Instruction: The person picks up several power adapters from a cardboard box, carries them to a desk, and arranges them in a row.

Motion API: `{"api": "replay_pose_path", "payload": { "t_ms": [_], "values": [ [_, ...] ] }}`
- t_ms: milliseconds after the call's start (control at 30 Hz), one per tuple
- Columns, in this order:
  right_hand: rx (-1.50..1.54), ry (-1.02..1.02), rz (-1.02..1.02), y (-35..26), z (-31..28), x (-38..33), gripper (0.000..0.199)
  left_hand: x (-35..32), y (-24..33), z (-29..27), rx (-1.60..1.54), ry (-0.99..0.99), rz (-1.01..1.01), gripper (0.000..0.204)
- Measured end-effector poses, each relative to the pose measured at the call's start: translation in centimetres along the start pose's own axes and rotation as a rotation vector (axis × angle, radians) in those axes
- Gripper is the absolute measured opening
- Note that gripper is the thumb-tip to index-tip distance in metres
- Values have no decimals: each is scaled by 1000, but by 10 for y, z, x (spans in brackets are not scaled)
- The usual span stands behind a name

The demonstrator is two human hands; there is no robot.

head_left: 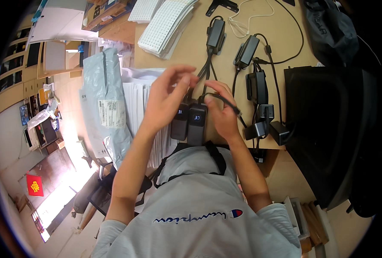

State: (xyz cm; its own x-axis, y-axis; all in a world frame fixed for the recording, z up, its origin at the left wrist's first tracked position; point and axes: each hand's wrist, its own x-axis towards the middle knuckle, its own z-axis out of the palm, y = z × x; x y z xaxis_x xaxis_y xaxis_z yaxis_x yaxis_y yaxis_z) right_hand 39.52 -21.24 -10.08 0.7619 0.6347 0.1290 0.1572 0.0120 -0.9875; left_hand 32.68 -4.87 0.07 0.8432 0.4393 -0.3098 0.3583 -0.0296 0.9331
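Observation:
Two dark grey power banks [197,129] with small lit displays lie side by side at the table's near edge, in front of my body. Black cables [208,64] run from their far ends towards a black power adapter [216,36] further back. Above the left one hovers my left hand [167,101], its fingers loosely curved and thumb apart, with nothing visible in it. Thumb and fingers of my right hand [222,112] pinch a black cable [223,100], whose plug end points down to the right. My fingers partly hide where the cables meet the power banks.
More black adapters [255,88] with tangled leads stand right of my hand. A large black monitor [328,129] borders the right side. Stacked white sheets [167,28], a grey plastic mailer [107,99] and a pile of white envelopes [137,99] lie left. A white cord [240,26] is at the back.

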Motion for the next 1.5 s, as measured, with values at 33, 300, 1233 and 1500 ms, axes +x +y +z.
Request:
{"api": "replay_pose_path", "payload": {
  "t_ms": [33,300,1233,1500],
  "values": [
    [307,49,121,-10,2,7,32,13,-1,2,7,4,15,31],
    [610,504,524,21,8,99,21,116,-36,6,580,61,352,41],
    [827,630,615,82,79,97,14,180,-63,10,1011,-212,381,66],
    [813,668,587,85,83,100,12,175,-66,8,1051,-221,392,67]
  ]
}}
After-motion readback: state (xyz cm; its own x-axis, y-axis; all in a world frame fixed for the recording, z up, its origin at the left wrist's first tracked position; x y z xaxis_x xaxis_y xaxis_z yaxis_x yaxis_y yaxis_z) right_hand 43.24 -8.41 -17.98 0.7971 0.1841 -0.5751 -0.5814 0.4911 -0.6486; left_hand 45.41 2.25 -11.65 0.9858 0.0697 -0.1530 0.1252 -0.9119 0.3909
